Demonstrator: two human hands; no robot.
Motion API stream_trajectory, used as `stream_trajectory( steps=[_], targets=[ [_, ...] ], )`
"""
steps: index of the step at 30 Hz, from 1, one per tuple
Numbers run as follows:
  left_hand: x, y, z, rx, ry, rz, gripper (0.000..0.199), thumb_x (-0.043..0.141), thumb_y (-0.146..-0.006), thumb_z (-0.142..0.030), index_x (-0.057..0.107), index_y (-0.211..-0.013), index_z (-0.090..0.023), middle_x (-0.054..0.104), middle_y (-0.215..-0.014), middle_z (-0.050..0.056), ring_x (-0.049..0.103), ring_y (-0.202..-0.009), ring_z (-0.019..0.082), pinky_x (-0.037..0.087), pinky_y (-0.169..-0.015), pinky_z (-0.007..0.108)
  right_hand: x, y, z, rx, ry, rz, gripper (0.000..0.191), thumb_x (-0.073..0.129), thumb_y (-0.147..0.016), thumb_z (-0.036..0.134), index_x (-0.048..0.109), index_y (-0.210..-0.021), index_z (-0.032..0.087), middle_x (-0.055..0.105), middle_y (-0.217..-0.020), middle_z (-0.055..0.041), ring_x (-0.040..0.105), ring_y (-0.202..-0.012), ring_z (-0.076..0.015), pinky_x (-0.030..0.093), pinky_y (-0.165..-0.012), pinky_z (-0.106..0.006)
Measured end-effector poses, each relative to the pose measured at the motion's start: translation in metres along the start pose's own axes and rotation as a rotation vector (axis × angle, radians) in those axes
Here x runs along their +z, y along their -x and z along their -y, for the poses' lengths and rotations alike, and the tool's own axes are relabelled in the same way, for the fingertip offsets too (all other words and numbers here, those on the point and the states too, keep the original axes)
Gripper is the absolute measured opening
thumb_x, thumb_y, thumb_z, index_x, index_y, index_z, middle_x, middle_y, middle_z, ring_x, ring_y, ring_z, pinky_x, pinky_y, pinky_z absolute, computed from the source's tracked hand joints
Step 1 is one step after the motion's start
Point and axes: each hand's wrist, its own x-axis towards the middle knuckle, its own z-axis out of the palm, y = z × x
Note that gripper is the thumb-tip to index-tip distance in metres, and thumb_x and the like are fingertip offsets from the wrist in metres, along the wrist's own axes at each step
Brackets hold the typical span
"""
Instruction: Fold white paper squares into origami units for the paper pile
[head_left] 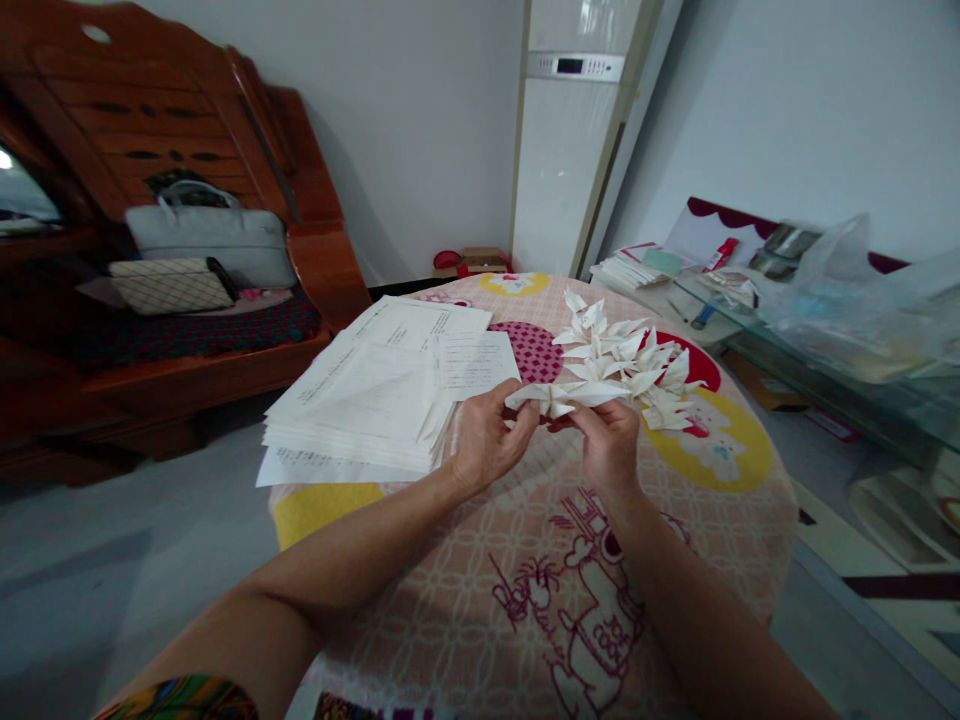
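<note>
Between my two hands is a white folded paper crane (556, 399), its wings spread out to either side. My left hand (493, 436) pinches one wing near the body, thumb and fingers pressed together. On the other side my right hand (609, 446) grips the crane from below, with part of its fingers hidden behind the paper. Just past my right hand lies a cluster of several finished paper cranes (626, 350). To the left of my left hand rests a stack of printed paper sheets (360, 400), some of them cut smaller and lying on top.
A round table with a patterned pink cloth (420, 620) carries everything. Right of it stands a glass side table (847, 370) with plastic bags (862, 300) and papers. A wooden sofa (315, 290) with bags is at left, a tall white air conditioner (566, 170) behind.
</note>
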Motion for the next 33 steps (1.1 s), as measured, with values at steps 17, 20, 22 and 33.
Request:
stream_trajectory(
  steps=[17, 20, 22, 33],
  targets=[
    [-0.0017, 0.0017, -0.0038, 0.089, -0.069, -0.037, 0.018, 0.055, -0.087, -0.021, 0.061, -0.072, -0.016, 0.059, -0.061, -0.001, 0.051, -0.052, 0.008, 0.039, -0.049, 0.019, -0.0003, -0.0007, 0.0005, 0.002, -0.054, 0.036, 0.005, 0.073, -0.072, 0.023, 0.074, -0.073, 0.018, 0.072, -0.063, -0.0001, 0.067, -0.051, -0.0170, 0.058, -0.048, -0.030],
    [-0.0023, 0.0024, -0.0025, 0.095, -0.075, -0.034, 0.017, 0.055, -0.087, -0.021, 0.063, -0.074, -0.016, 0.062, -0.063, 0.000, 0.053, -0.054, 0.009, 0.040, -0.051, 0.020, -0.0004, -0.0008, 0.0004, 0.005, -0.056, 0.024, 0.006, 0.073, -0.071, 0.023, 0.075, -0.072, 0.017, 0.072, -0.063, -0.0005, 0.068, -0.052, -0.0176, 0.059, -0.049, -0.031],
    [-0.0029, 0.0026, -0.0022, 0.107, -0.084, -0.033, 0.016, 0.055, -0.087, -0.020, 0.064, -0.076, -0.016, 0.063, -0.064, 0.001, 0.054, -0.055, 0.009, 0.040, -0.053, 0.021, -0.0005, -0.0008, -0.0001, -0.003, -0.069, 0.023, 0.004, 0.074, -0.071, 0.021, 0.075, -0.072, 0.017, 0.072, -0.063, -0.0006, 0.068, -0.052, -0.0176, 0.059, -0.049, -0.031],
    [-0.0030, 0.0019, -0.0018, 0.141, -0.081, -0.045, 0.016, 0.055, -0.087, -0.019, 0.065, -0.075, -0.015, 0.063, -0.063, 0.000, 0.053, -0.052, 0.009, 0.039, -0.051, 0.021, 0.0004, -0.0006, 0.0010, -0.024, -0.076, 0.028, 0.004, 0.074, -0.072, 0.021, 0.076, -0.073, 0.018, 0.073, -0.064, -0.0001, 0.068, -0.052, -0.0165, 0.058, -0.048, -0.028]
  ],
)
